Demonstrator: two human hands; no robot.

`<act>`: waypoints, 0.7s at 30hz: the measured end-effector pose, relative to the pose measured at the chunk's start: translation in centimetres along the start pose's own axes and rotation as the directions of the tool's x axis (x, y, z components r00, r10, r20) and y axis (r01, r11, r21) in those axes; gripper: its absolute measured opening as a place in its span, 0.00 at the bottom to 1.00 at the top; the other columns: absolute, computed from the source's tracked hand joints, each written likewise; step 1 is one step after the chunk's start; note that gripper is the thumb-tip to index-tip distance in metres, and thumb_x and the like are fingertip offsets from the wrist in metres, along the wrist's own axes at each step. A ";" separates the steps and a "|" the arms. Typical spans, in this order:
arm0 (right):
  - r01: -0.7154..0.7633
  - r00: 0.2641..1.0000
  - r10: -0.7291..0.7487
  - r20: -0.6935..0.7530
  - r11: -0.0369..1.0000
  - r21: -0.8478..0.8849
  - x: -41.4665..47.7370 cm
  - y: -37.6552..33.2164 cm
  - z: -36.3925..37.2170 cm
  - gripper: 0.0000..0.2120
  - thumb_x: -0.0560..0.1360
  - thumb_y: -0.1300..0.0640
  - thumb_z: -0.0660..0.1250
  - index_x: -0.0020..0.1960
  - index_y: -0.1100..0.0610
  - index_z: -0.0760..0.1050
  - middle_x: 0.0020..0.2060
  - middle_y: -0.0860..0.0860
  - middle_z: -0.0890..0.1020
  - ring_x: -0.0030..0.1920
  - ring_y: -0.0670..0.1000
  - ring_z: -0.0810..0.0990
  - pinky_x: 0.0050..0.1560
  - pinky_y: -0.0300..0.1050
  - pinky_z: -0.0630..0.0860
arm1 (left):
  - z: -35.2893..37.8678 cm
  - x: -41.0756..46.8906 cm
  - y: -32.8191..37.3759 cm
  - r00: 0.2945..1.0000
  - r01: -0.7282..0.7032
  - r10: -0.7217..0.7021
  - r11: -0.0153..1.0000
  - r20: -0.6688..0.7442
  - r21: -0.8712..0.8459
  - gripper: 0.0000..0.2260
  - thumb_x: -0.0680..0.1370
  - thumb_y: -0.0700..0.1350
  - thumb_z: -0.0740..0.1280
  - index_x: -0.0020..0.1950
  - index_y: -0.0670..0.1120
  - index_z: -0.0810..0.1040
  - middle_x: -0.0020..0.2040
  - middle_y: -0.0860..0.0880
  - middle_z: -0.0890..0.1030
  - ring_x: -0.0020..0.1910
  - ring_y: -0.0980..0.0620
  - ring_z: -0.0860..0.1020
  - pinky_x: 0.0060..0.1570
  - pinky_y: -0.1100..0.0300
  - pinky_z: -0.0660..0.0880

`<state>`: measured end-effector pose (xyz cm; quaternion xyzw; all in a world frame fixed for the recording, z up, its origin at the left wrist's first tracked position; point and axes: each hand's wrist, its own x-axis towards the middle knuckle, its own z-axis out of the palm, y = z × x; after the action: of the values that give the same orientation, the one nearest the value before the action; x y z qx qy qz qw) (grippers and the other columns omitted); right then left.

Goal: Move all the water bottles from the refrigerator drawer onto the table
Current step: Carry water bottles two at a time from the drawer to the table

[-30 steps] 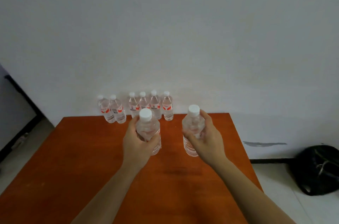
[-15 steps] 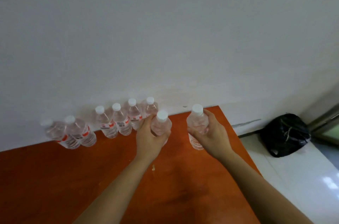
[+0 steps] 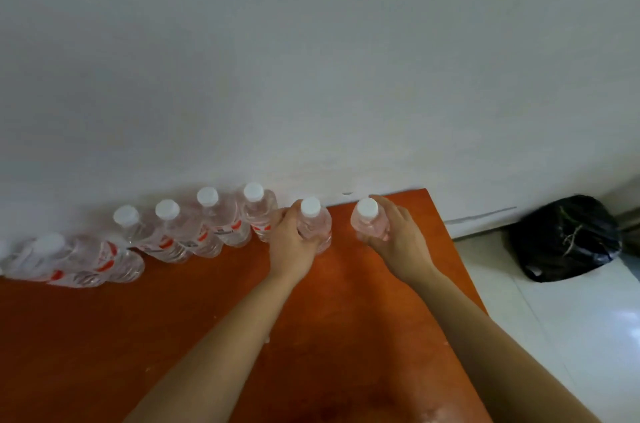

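Note:
My left hand (image 3: pixel 292 242) grips a clear water bottle with a white cap (image 3: pixel 317 226), held upright at the far edge of the orange-brown table (image 3: pixel 173 336). My right hand (image 3: pixel 398 240) grips a second such bottle (image 3: pixel 369 221) just to its right, near the table's far right corner. A row of several water bottles (image 3: pixel 194 232) with red-and-white labels stands along the far edge against the white wall, running left from my left hand. The refrigerator drawer is out of view.
A white wall (image 3: pixel 311 76) rises directly behind the table. On the white tiled floor (image 3: pixel 571 325) right of the table lies a black plastic bag (image 3: pixel 568 237). The table's right edge runs close by my right forearm.
Both hands have carried their bottles forward to the table's far edge, beside the row. The view has swung right and tilted, so the row now sits at the left.

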<state>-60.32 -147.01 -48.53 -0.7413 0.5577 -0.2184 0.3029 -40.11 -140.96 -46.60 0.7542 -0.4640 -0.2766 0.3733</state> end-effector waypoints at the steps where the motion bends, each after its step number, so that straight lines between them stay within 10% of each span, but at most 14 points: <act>1: -0.004 1.000 0.004 -0.007 1.000 0.021 0.8 0.3 0.0 0.37 0.69 0.45 0.77 0.73 0.40 0.63 0.65 0.49 0.75 0.57 0.43 0.72 0.46 0.27 0.63 | 0.4 0.7 0.0 1.000 0.013 -0.013 1.000 0.004 0.002 0.28 0.69 0.43 0.78 0.68 0.49 0.75 0.62 0.47 0.76 0.61 0.48 0.75 0.63 0.52 0.72; 21: -0.069 0.960 -0.013 0.280 0.957 0.283 8.0 1.4 1.2 0.37 0.73 0.54 0.76 0.75 0.48 0.60 0.66 0.47 0.76 0.63 0.50 0.77 0.61 0.50 0.78 | -0.3 5.2 2.3 0.973 -0.212 0.228 0.864 0.021 0.456 0.35 0.72 0.39 0.76 0.74 0.47 0.64 0.68 0.45 0.72 0.67 0.44 0.72 0.62 0.48 0.74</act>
<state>-58.28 -154.68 -50.51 -0.7042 0.4819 -0.1866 0.4869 -38.81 -146.27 -44.95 0.7672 -0.5924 -0.1033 0.2230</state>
